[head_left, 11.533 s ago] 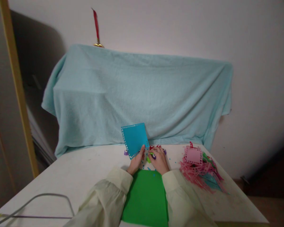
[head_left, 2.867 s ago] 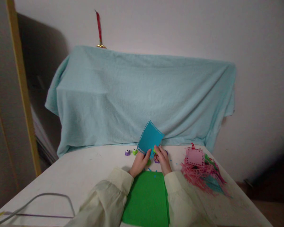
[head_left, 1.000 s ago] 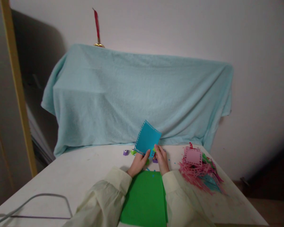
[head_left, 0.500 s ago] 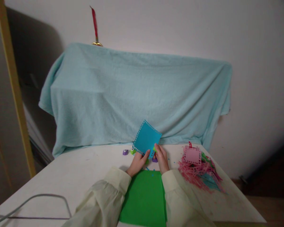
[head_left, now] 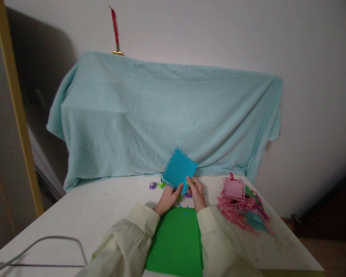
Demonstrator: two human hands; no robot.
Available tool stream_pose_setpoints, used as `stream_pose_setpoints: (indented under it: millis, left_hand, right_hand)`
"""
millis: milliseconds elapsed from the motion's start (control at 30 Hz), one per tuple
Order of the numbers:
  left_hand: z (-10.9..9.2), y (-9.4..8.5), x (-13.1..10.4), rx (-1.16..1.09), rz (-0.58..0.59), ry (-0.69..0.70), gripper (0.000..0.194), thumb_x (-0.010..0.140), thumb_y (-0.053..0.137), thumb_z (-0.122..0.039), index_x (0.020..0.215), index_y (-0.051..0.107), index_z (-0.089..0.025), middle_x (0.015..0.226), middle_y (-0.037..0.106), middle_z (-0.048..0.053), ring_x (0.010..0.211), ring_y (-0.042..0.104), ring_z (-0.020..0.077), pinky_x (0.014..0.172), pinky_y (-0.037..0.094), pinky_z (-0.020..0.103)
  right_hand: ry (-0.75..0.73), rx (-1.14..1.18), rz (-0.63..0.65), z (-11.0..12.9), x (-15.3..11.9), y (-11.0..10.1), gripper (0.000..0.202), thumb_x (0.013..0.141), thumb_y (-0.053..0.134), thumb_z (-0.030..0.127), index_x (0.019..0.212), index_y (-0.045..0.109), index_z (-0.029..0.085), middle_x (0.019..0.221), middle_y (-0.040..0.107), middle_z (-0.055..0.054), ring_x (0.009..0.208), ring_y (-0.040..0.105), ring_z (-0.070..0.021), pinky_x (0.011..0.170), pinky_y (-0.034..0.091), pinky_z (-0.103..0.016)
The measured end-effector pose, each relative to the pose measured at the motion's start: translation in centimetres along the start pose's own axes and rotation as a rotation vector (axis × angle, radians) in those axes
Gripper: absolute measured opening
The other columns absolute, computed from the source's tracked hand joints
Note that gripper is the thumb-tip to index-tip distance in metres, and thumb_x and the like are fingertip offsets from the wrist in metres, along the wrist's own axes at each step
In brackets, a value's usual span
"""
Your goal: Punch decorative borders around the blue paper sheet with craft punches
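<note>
A blue paper square (head_left: 178,168) with small holes punched along its edges is tilted up above the white table. My left hand (head_left: 169,198) pinches its lower edge between thumb and fingers. At the lower right corner of the paper, my right hand (head_left: 197,191) is closed round a small green object (head_left: 191,181), mostly hidden by the fingers. A purple piece (head_left: 188,195) lies just below, between the hands. Left of the paper are a purple piece with an eye (head_left: 152,185) and a green one (head_left: 162,184).
Green sheets (head_left: 174,242) lie under my forearms. At the right, a pink punched square (head_left: 234,189) rests on shredded pink paper (head_left: 236,213). A light blue cloth (head_left: 161,115) hangs behind the table (head_left: 109,204). A grey metal frame (head_left: 57,237) is at the lower left.
The fingers of my right hand have shifted slightly at the corner of the blue paper, covering more of the green object. The paper has moved very slightly right.
</note>
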State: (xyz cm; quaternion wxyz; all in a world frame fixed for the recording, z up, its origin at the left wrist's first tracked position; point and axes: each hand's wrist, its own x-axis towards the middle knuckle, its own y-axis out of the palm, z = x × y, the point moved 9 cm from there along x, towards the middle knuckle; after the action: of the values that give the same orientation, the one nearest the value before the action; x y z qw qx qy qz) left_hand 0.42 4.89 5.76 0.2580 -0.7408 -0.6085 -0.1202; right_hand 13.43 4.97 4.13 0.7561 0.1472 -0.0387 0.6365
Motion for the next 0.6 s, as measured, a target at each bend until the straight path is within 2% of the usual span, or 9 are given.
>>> stream_pose_setpoints:
  millis: [133, 333, 467, 600]
  left_hand:
    - [0.4, 0.2, 0.0, -0.036, 0.007, -0.008, 0.038, 0.088, 0.045, -0.044, 0.104, 0.063, -0.014, 0.1, 0.068, 0.008, 0.09, 0.06, 0.0204, 0.09, 0.041, 0.032]
    - [0.2, 0.1, -0.1, -0.026, 0.012, -0.027, 0.037, 0.088, 0.045, -0.043, 0.097, 0.065, -0.014, 0.085, 0.07, 0.006, 0.092, 0.059, 0.0217, 0.092, 0.04, 0.034]
    - [0.4, -0.1, -0.2, -0.021, 0.006, -0.066, 0.039, 0.086, 0.047, -0.047, 0.091, 0.067, -0.014, 0.076, 0.069, 0.006, 0.084, 0.06, 0.0216, 0.086, 0.043, 0.034]
    - [0.3, -0.1, -0.1, -0.037, -0.001, -0.049, 0.039, 0.086, 0.048, -0.047, 0.093, 0.067, -0.013, 0.083, 0.07, 0.007, 0.086, 0.06, 0.0215, 0.086, 0.043, 0.034]
  right_hand:
    - [0.024, 0.033, -0.052, 0.4, -0.2, -0.1, 0.039, 0.069, 0.065, 0.057, 0.073, 0.06, 0.019, 0.05, 0.051, 0.005, 0.044, 0.042, -0.0108, 0.044, 0.031, -0.023]
    - [0.036, 0.107, -0.114, 1.0, -0.2, -0.5, 0.041, 0.065, 0.067, 0.059, 0.07, 0.059, 0.02, 0.047, 0.051, 0.005, 0.045, 0.047, -0.0119, 0.043, 0.032, -0.023]
    - [0.045, 0.154, -0.137, 0.9, 0.0, -0.8, 0.041, 0.065, 0.067, 0.059, 0.071, 0.059, 0.019, 0.046, 0.052, 0.005, 0.043, 0.047, -0.0119, 0.042, 0.032, -0.024]
    - [0.049, 0.165, -0.147, 0.3, 0.2, -1.1, 0.04, 0.065, 0.068, 0.057, 0.071, 0.059, 0.019, 0.047, 0.052, 0.004, 0.043, 0.047, -0.0115, 0.042, 0.033, -0.024]
